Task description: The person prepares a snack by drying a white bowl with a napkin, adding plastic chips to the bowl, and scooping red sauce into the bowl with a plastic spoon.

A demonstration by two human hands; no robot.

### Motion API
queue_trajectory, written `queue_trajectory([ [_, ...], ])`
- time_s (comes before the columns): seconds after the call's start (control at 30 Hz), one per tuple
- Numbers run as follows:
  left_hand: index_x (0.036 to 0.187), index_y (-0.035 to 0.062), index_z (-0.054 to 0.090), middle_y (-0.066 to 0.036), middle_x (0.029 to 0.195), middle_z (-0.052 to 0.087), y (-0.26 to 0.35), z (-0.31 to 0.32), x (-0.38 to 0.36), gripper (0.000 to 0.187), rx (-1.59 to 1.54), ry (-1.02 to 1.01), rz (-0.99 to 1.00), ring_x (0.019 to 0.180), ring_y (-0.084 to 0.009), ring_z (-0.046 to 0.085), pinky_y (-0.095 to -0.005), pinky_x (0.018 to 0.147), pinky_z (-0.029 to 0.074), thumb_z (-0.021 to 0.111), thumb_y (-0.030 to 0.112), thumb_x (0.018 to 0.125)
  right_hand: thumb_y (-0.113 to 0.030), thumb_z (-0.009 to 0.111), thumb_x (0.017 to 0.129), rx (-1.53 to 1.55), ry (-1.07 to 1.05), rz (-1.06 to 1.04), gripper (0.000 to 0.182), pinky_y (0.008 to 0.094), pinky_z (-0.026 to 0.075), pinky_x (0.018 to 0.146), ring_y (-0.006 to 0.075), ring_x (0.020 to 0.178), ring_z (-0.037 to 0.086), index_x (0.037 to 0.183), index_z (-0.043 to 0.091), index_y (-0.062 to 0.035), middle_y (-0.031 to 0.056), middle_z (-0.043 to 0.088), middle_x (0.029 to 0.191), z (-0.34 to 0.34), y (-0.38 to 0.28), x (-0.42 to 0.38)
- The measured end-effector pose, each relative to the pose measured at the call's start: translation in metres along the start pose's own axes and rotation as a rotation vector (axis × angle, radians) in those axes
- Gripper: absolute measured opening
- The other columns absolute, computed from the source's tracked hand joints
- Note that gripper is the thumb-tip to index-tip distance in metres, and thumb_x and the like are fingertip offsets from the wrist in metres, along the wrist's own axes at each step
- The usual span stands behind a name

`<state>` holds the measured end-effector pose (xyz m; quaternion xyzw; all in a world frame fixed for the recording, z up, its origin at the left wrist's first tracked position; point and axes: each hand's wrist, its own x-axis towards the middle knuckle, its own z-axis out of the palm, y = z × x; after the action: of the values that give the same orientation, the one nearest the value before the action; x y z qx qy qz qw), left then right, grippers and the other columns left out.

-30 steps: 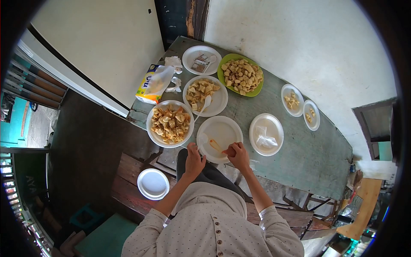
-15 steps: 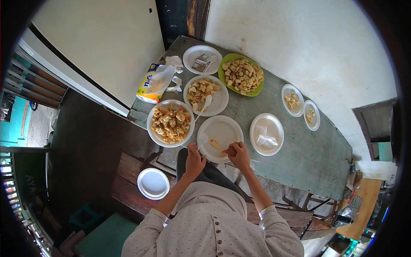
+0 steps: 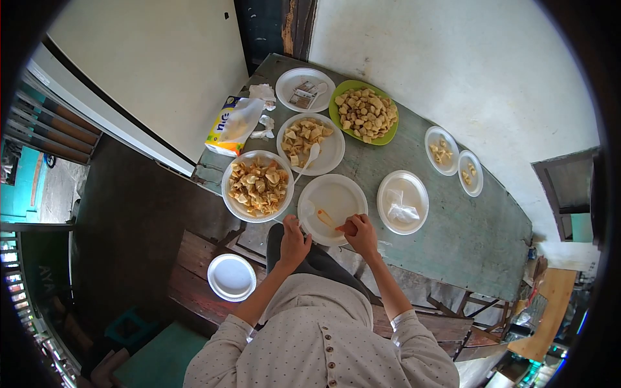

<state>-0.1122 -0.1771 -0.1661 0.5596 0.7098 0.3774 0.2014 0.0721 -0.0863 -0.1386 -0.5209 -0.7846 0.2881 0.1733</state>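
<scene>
My left hand point(image 3: 295, 240) is at the lower left rim of a white plate point(image 3: 354, 202), its fingers bent; anything between them is too small to make out. At the plate's lower right edge, my right hand point(image 3: 361, 234) is closed on the end of a small orange thing that I cannot identify. An orange smear point(image 3: 325, 218) marks the plate. A bowl heaped with folded brown snacks point(image 3: 259, 187) stands to the left. Behind lies a plate of similar pieces point(image 3: 304, 137) with a white spoon point(image 3: 313, 154). A bowl with clear plastic bags point(image 3: 402, 208) is on the right.
A green plate of cut chunks point(image 3: 366, 115) sits near the wall, beside a plate with packets point(image 3: 304, 94). Two small plates point(image 3: 442, 153) point(image 3: 471, 174) hold a few pieces. A tissue pack point(image 3: 231, 126) stands at the left edge. An empty bowl point(image 3: 231, 277) rests on the bench.
</scene>
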Motion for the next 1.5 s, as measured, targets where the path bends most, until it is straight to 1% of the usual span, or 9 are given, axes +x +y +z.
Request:
queue_trajectory([
  [0.87,0.106,-0.0034,0.026,-0.024,0.115,0.027,0.002,-0.002,-0.001,0.056,-0.022,-0.012,-0.015,0.099,-0.0398,0.046,-0.0377,0.077,0.048,0.064,0.001,0.066,-0.006,0.067,0.057,0.059,0.037,0.027,0.031,0.0358,0.047,0.071,0.0305,0.081,0.056,0.088,0.059,-0.0070,0.0124,0.055,0.090,-0.002,0.000,-0.001],
  [0.97,0.108,-0.0047,0.024,-0.024,0.115,0.027,0.003,-0.001,-0.001,0.057,-0.027,-0.023,-0.029,0.102,-0.0403,0.044,-0.0378,0.079,0.047,0.063,0.000,0.066,-0.006,0.066,0.059,0.094,0.111,0.015,0.028,0.0327,0.048,0.065,0.0264,0.076,0.057,0.086,0.059,-0.0049,0.0109,0.055,0.085,0.002,0.010,-0.004],
  [1.07,0.111,-0.0063,0.022,-0.024,0.113,0.027,0.000,0.006,-0.001,0.059,-0.124,0.011,-0.085,0.103,-0.0399,0.042,-0.0379,0.083,0.044,0.062,0.000,0.068,-0.003,0.063,0.062,0.321,0.089,0.168,0.029,0.0273,0.046,0.051,0.0190,0.066,0.055,0.090,0.058,-0.0064,0.0076,0.055,0.082,0.003,0.020,-0.010],
  [1.13,0.114,-0.0073,0.020,-0.024,0.111,0.028,-0.003,0.010,-0.002,0.061,-0.162,-0.014,-0.145,0.103,-0.0397,0.040,-0.0381,0.085,0.041,0.061,0.000,0.069,-0.004,0.058,0.067,1.119,-0.123,0.632,0.032,0.0214,0.039,0.041,0.0130,0.059,0.051,0.098,0.054,-0.0070,0.0049,0.053,0.082,-0.004,0.019,-0.014],
  [1.17,0.114,-0.0073,0.020,-0.024,0.111,0.028,-0.005,0.013,-0.003,0.061,-0.159,-0.012,-0.142,0.103,-0.0397,0.040,-0.0381,0.085,0.041,0.061,0.000,0.069,-0.004,0.058,0.067,1.122,-0.123,0.629,0.032,0.0214,0.039,0.041,0.0130,0.059,0.051,0.098,0.054,-0.0070,0.0049,0.053,0.082,-0.006,0.015,-0.017],
  [1.27,0.113,-0.0069,0.023,-0.022,0.108,0.031,-0.011,0.028,-0.005,0.057,-0.244,-0.011,-0.206,0.101,-0.0372,0.043,-0.0381,0.085,0.040,0.060,0.001,0.071,-0.009,0.053,0.070,1.581,-0.117,0.761,0.034,0.0187,0.038,0.039,0.0124,0.058,0.050,0.104,0.051,-0.0073,0.0046,0.053,0.081,-0.003,0.013,-0.026],
  [1.33,0.116,-0.0068,0.025,-0.020,0.106,0.036,-0.012,0.033,-0.005,0.059,-0.304,-0.073,-0.204,0.097,-0.0303,0.046,-0.0329,0.074,0.045,0.062,0.005,0.072,-0.015,0.053,0.072,2.003,-0.256,0.779,0.034,0.0169,0.039,0.039,0.0135,0.060,0.051,0.105,0.050,-0.0051,0.0045,0.056,0.086,0.005,0.016,-0.029],
  [1.43,0.112,-0.0051,0.029,-0.019,0.107,0.040,-0.005,0.029,-0.005,0.052,-0.099,0.042,-0.087,0.097,-0.0267,0.048,-0.0275,0.067,0.047,0.062,0.010,0.075,-0.019,0.054,0.072,2.078,-0.241,0.777,0.037,0.0193,0.042,0.042,0.0153,0.064,0.055,0.106,0.050,-0.0064,0.0045,0.058,0.092,0.010,0.000,-0.033],
  [1.5,0.111,-0.0039,0.029,-0.018,0.108,0.041,0.000,0.022,-0.003,0.051,-0.206,0.051,-0.151,0.097,-0.0252,0.048,-0.0265,0.067,0.047,0.062,0.012,0.076,-0.021,0.054,0.073,1.945,-0.201,0.788,0.037,0.0214,0.044,0.046,0.0165,0.069,0.056,0.107,0.049,-0.0068,0.0047,0.058,0.095,0.011,-0.021,-0.030],
])
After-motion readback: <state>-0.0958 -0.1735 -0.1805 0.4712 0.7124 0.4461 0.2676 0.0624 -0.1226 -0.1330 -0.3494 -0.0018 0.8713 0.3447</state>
